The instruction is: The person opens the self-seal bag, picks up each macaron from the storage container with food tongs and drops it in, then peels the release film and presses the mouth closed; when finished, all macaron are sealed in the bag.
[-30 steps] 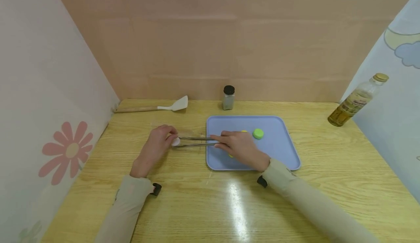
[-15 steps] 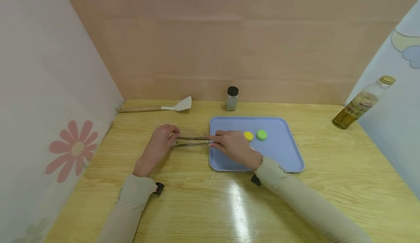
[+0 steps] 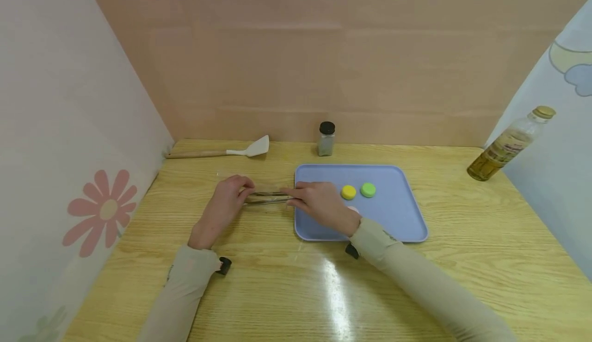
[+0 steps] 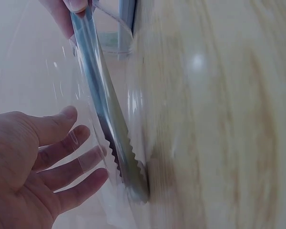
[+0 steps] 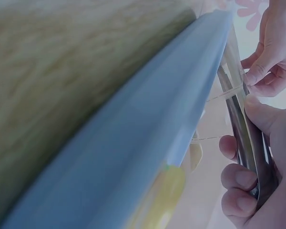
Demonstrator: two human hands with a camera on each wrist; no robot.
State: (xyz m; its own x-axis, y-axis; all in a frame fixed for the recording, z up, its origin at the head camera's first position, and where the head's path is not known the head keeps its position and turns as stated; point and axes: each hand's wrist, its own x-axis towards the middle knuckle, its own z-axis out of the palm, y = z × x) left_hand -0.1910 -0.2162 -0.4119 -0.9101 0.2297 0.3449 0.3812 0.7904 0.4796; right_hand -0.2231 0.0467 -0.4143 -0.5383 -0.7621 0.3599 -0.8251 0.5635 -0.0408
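My right hand (image 3: 319,203) grips a pair of metal tongs (image 4: 102,95), its thumb on one arm and fingers curled round the other. In the left wrist view, the tongs' scalloped tips lie inside a clear plastic container (image 4: 62,71), with nothing visible between them. The container's open rim faces the blue tray (image 3: 393,229). My left hand (image 3: 225,198) holds the container near the tong tips, fingers showing through the plastic. On the tray are a yellow macaron (image 3: 348,192), a green one (image 3: 368,190) and a pale pink one (image 3: 353,209), partly hidden by my right wrist.
A spatula (image 3: 252,148) with a wooden handle lies at the back left of the wooden table (image 3: 277,290). Behind the tray stands a small black-lidded jar (image 3: 326,139). An oil bottle (image 3: 506,147) stands by the right wall.
My right hand and the tongs have shifted left, deeper toward the left hand. The whitish disc at the tong tips is no longer visible; the yellow and pink macarons are now more exposed.
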